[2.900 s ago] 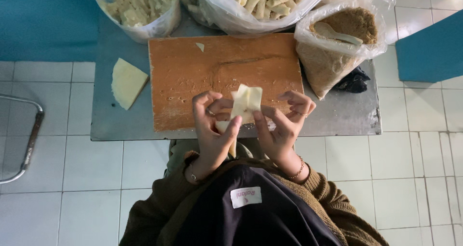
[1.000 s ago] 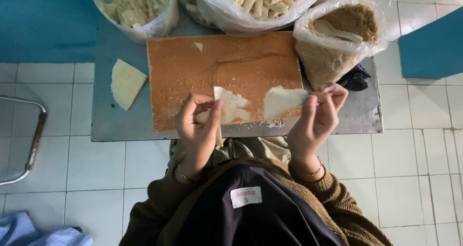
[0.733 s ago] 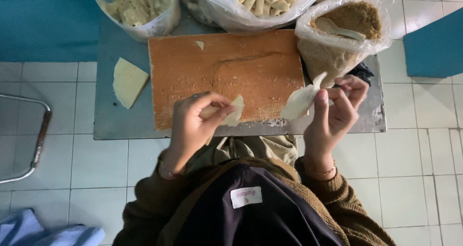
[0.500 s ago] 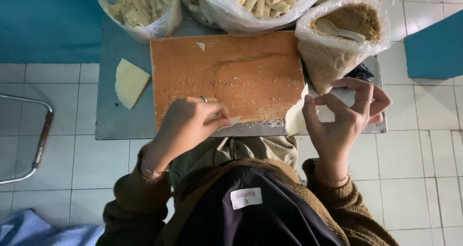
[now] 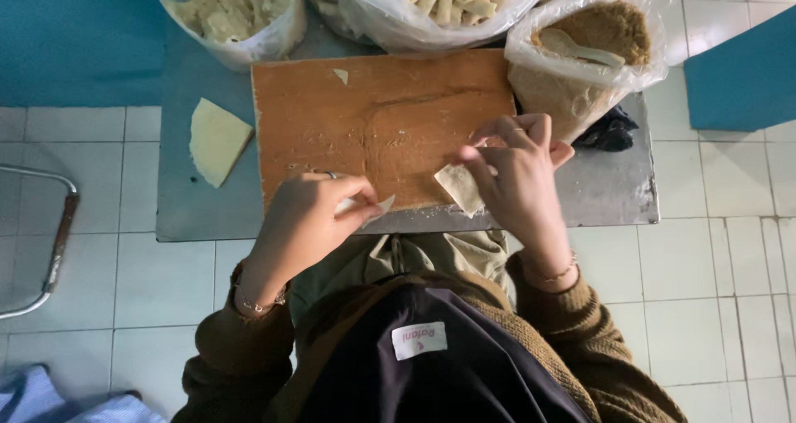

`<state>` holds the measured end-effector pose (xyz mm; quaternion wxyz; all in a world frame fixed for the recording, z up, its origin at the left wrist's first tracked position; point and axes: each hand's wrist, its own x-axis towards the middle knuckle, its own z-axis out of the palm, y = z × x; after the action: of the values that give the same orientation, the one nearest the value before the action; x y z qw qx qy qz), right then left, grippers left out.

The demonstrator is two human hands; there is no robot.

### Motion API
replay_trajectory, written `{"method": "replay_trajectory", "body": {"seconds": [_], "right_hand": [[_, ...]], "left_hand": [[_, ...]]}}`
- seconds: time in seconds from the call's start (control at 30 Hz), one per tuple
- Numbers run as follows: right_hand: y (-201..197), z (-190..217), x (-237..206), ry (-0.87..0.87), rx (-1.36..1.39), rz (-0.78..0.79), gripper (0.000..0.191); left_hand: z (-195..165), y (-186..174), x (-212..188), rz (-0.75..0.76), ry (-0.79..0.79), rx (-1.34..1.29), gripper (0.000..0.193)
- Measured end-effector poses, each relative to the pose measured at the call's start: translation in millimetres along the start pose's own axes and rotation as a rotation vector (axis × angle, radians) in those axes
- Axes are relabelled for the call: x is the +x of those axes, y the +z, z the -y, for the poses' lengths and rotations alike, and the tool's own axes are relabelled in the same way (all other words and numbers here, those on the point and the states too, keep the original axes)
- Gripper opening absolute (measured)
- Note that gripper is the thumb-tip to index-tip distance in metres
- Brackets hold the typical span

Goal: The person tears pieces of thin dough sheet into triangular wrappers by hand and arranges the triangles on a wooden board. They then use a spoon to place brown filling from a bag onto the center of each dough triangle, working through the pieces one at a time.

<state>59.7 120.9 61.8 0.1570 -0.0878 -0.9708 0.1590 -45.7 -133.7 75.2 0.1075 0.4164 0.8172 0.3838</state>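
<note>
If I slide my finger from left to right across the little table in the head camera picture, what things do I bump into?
Pale wrapper stack → wooden board → left hand with a wrapper piece → wrapper in the right hand → bag of brown filling → dark cloth.

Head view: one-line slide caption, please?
Left hand and right hand each pinch a pale wrapper sheet over the wooden board.

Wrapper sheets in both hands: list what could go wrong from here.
1. The left hand pinches its pale sheet at the wooden board's near edge, so it might slip off into the lap.
2. The right hand grips its sheet by one side; thin dough could tear or crease.
</note>
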Motion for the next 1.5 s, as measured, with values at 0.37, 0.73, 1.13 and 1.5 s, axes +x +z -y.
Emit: {"method": "replay_trajectory", "body": {"seconds": [0.37, 0.73, 1.13, 1.5], "right_hand": [[-16.1, 0.0, 35.6, -0.473, -0.092, 0.353, 0.019], [-99.3, -1.2, -11.7, -0.502, -0.241, 0.285, 0.019], [-24.7, -29.8, 36.5, -0.488, -0.550, 0.123, 0.015], [-12.7, -31.9, 39.5, -0.444, -0.493, 0.014, 0.012]], "left_hand": [[1.3, -1.4, -3.7, -0.021, 0.032, -0.001, 0.010], [-3.3, -13.8, -22.6, 0.158, 0.156, 0.195, 0.010], [18.0, 32.6, 92.6, 0.297, 0.361, 0.241, 0.014], [26.5, 34.2, 117.6, 0.315, 0.361, 0.273, 0.029]]}}
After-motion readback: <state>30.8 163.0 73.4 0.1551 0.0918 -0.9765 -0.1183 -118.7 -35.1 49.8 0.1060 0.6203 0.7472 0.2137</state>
